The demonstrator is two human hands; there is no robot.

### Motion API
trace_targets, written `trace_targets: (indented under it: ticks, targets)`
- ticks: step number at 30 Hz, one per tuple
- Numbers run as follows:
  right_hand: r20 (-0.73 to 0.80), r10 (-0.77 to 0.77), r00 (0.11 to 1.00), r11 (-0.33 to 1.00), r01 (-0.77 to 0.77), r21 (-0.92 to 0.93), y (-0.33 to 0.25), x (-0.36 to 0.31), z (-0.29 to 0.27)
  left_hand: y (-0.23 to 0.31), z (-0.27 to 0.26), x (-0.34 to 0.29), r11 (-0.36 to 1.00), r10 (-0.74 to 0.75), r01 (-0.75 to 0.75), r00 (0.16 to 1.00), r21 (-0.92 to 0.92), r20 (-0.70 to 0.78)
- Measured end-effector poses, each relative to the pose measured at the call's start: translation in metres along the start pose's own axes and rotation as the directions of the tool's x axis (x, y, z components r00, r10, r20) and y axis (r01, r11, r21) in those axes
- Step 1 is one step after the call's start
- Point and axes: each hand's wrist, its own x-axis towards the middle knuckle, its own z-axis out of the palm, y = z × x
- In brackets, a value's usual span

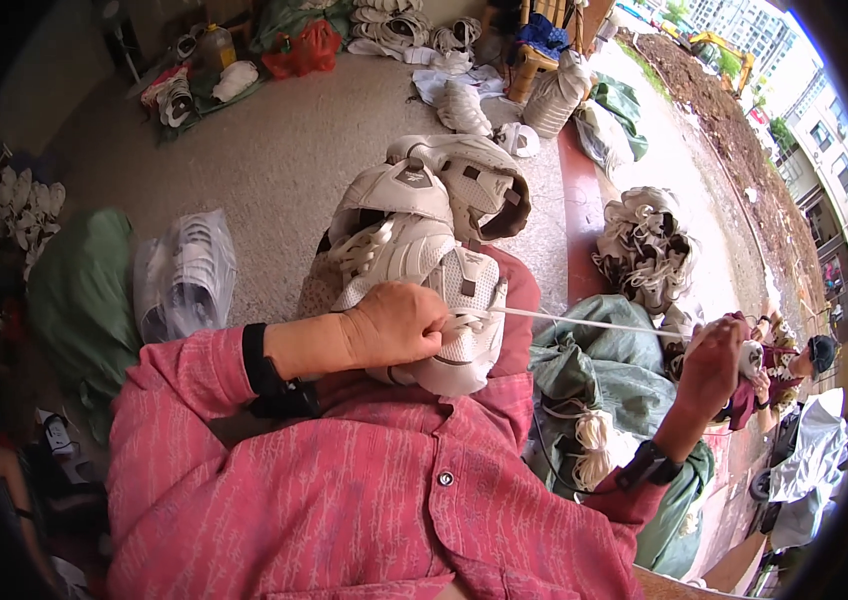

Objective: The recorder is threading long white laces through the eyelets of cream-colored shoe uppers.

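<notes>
On my lap sits a white and beige sneaker (472, 335), its toe toward me. My left hand (396, 322) is closed against its side, by the laces; the fingertips are hidden. A white shoelace (584, 322) runs taut from the eyelets out to the right. Its far end is in my right hand (714, 362), which is closed and raised well away from the shoe. More sneakers of the same kind (474, 185) are piled just beyond, resting on my knees.
Stacked shoes (649, 245) stand to the right, above a green sack (604, 360) with a bundle of white laces (594, 445). At left are a clear bag of shoes (187, 270) and another green sack (84, 290). Another person (779, 375) sits at far right.
</notes>
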Motion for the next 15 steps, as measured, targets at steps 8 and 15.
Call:
trace_targets:
  ticks: [8,15]
  targets:
    - [-0.098,0.333,0.938,0.130,-0.149,-0.980,0.065,-0.055,-0.008,0.008,-0.031,0.014,0.097,-0.262,0.703,0.701,-0.705,0.663]
    - [0.579,0.319,0.750,0.428,0.431,-0.794,0.122,-0.048,0.124,0.023,-0.114,-0.010,0.323,0.029,0.464,0.867,-0.825,0.498]
